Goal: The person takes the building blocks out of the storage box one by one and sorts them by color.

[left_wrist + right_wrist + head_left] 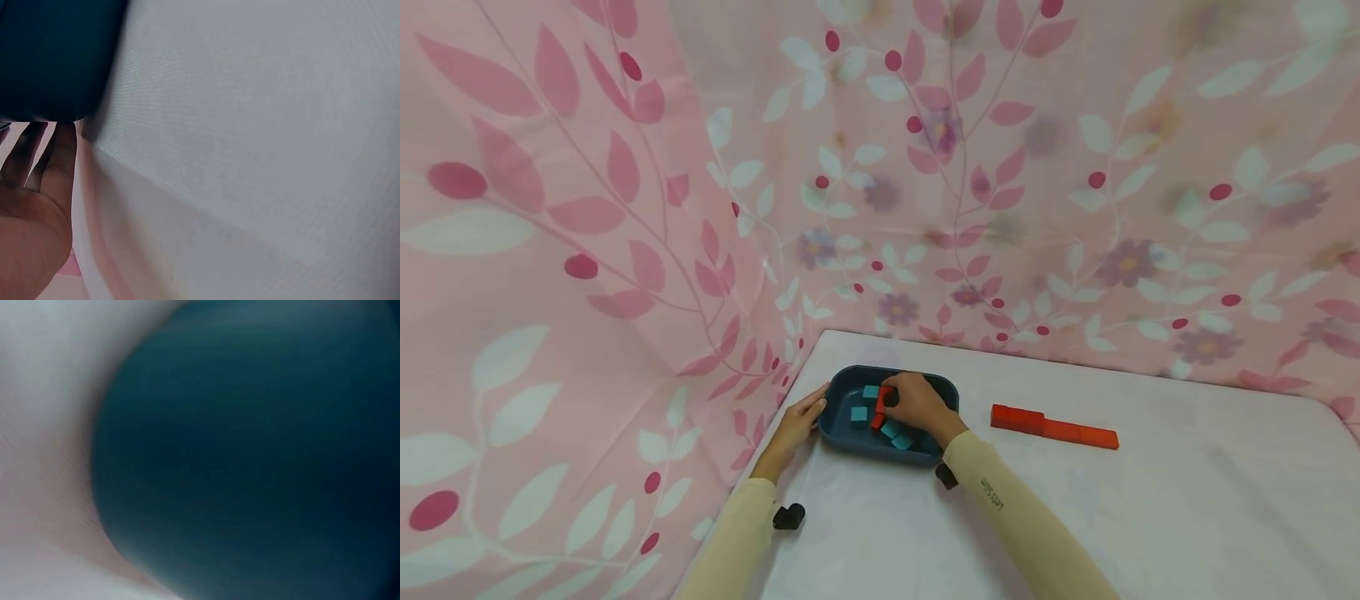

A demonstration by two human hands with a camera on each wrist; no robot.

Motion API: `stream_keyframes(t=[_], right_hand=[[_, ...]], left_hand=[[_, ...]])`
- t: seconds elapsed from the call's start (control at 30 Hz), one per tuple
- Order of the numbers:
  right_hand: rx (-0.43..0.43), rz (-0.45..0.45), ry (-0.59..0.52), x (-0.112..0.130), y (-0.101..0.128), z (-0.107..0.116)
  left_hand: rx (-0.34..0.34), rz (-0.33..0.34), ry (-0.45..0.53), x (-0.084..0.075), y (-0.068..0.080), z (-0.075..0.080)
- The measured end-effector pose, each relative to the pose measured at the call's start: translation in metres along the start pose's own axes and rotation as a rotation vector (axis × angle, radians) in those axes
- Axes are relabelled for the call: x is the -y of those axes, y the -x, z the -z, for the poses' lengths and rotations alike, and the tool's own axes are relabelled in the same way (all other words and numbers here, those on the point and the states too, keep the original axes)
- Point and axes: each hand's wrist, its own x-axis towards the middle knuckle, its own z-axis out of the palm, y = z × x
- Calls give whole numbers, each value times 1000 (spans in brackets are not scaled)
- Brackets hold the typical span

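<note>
Right hand (pixel 916 406) grips red block (pixel 881 406) (in tray (pixel 842 433)).

Dark blue plastic tray (pixel 842 433); teal and red cubes inside; red block row (pixel 1053 427); white tablecloth (pixel 1150 517); pink leaf-print curtain (pixel 625 208).

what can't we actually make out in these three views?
- Head view: right hand covers part of the blue tray; its grip on the red block and the count of teal blocks are unclear.
- Left wrist view: left hand cut off by the frame edge; tray contents out of sight.
- Right wrist view: only a blurred dark tray wall; no hand or blocks visible.
</note>
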Motion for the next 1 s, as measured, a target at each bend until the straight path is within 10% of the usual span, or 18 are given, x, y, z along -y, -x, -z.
stream_keyframes(t=[1.0], right_hand=[[12,-78,22,1,-2,-17]], left_hand=[[-13,21,-11,-2,1,-1]])
